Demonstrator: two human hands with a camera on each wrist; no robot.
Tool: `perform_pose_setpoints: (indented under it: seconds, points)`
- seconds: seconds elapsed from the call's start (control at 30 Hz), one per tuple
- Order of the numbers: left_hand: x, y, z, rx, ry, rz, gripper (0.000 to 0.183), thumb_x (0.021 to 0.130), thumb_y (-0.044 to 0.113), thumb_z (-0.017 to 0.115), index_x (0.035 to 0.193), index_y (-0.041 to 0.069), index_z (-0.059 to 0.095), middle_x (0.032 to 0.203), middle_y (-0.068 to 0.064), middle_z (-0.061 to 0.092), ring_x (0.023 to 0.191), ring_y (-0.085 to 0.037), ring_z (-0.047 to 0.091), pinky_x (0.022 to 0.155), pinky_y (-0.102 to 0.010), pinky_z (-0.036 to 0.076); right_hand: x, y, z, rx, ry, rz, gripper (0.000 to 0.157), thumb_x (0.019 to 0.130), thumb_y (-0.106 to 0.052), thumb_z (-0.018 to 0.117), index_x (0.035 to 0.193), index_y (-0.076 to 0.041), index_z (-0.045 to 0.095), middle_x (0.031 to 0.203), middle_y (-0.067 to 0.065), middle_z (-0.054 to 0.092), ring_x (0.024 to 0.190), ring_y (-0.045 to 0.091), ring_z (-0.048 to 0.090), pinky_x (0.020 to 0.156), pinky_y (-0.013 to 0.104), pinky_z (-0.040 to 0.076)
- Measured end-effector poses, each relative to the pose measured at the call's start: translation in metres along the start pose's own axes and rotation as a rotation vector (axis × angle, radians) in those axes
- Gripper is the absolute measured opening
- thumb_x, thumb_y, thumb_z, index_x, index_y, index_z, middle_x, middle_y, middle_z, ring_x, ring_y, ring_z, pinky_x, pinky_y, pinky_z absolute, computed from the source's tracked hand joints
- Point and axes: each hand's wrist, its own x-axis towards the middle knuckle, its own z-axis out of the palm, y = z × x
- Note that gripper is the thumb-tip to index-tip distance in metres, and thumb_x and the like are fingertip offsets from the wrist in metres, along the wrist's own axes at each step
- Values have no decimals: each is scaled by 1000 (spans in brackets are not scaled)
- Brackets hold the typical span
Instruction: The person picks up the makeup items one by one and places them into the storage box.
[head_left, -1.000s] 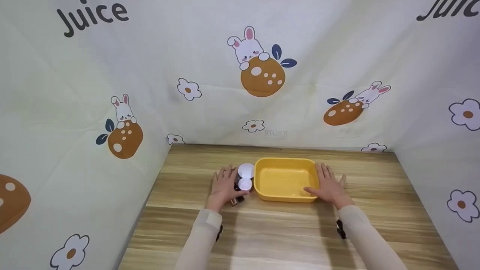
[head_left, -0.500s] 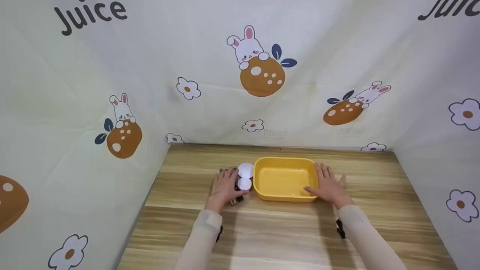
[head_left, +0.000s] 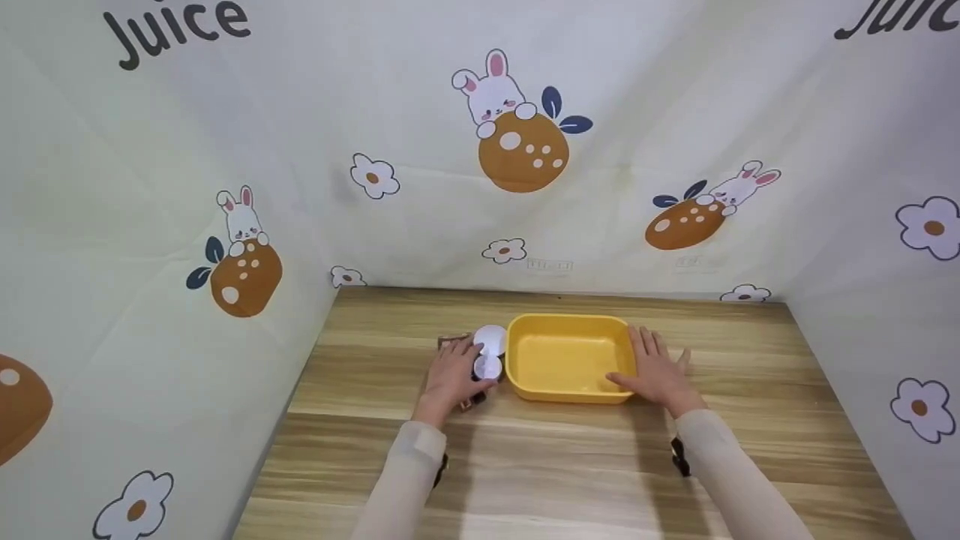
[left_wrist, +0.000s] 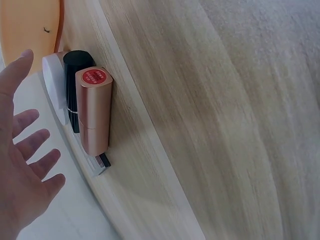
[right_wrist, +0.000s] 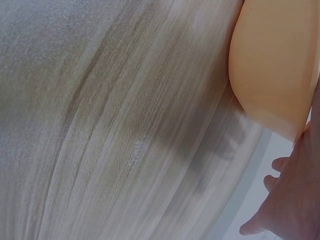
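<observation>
My left hand [head_left: 452,375] is spread over a small group of cosmetics left of the yellow basin. Its fingers look relaxed and apart in the left wrist view. Beside it stand a rose-gold lipstick tube [left_wrist: 95,112] with a red label, a black tube [left_wrist: 75,65] and a round white lid [left_wrist: 53,82]. From the head, two white round lids [head_left: 491,340] show against the yellow basin [head_left: 570,397]. A brown-edged flat item [head_left: 447,341] is mostly hidden under the hand. My right hand [head_left: 661,375] rests at the basin's right wall, thumb over the rim, fingers straight outside.
The wood-grain table [head_left: 555,472] carries everything. Printed cloth walls [head_left: 420,225] with rabbits and flowers enclose its back and sides. Dark straps or cameras [head_left: 680,457] sit at the wrists.
My left hand has shifted slightly to the right relative to the basin, and more of the brown-edged item shows behind its fingers. The right hand and basin stay put.
</observation>
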Motion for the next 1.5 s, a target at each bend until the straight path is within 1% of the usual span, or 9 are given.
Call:
perform_pose_setpoints:
  seconds: [0.13, 0.33, 0.57, 0.83, 1.07, 1.27, 1.5]
  points:
    - [2, 2, 2, 5, -3, 5, 75, 85, 54, 72, 145, 14, 51, 156, -11, 43, 144, -33, 40, 120, -51, 33, 1, 1, 0, -5, 0, 4, 105, 89, -63, 61, 159, -4, 9, 164, 26, 13, 150, 50, 12, 104, 87, -1]
    - [4, 5, 3, -9, 9, 19, 69, 84, 48, 76, 141, 14, 55, 153, -11, 47, 141, -37, 43, 115, -53, 40, 1, 2, 1, 10, 0, 6, 105, 89, -62, 62, 159, -5, 9, 165, 26, 12, 151, 50, 10, 104, 87, -2]
    - [6, 8, 6, 10, 27, 72, 63, 84, 43, 77, 136, 12, 59, 150, -12, 50, 138, -35, 48, 116, -49, 39, 1, 1, 2, 14, 11, 2, 106, 88, -63, 62, 159, -5, 9, 164, 27, 13, 150, 51, 12, 103, 88, -2]
    - [8, 13, 11, -25, 20, 54, 63, 82, 43, 79, 134, 13, 61, 150, -9, 50, 137, -32, 50, 113, -46, 43, 1, 3, 2, -17, 12, 4, 106, 88, -65, 60, 160, -6, 10, 165, 26, 13, 151, 49, 13, 104, 87, 0]
    - [8, 15, 13, -46, 15, 46, 58, 84, 39, 79, 134, 15, 62, 149, -9, 52, 134, -32, 52, 111, -48, 45, 1, 2, 3, -22, -5, 11, 106, 88, -67, 58, 160, -8, 7, 165, 25, 11, 151, 48, 12, 105, 87, 0]
    - [9, 15, 17, -58, 13, 55, 58, 83, 38, 80, 134, 17, 62, 149, -10, 52, 134, -32, 52, 113, -47, 43, 2, 1, 3, -25, -6, 15, 105, 89, -66, 58, 160, -7, 8, 165, 26, 11, 151, 48, 11, 104, 87, 0]
    - [8, 17, 18, -56, 40, 91, 54, 83, 31, 81, 132, 17, 63, 144, -11, 56, 131, -31, 55, 110, -46, 46, 1, 2, 3, -15, 19, 6, 105, 88, -64, 61, 160, -7, 9, 164, 26, 13, 151, 49, 13, 103, 88, 0]
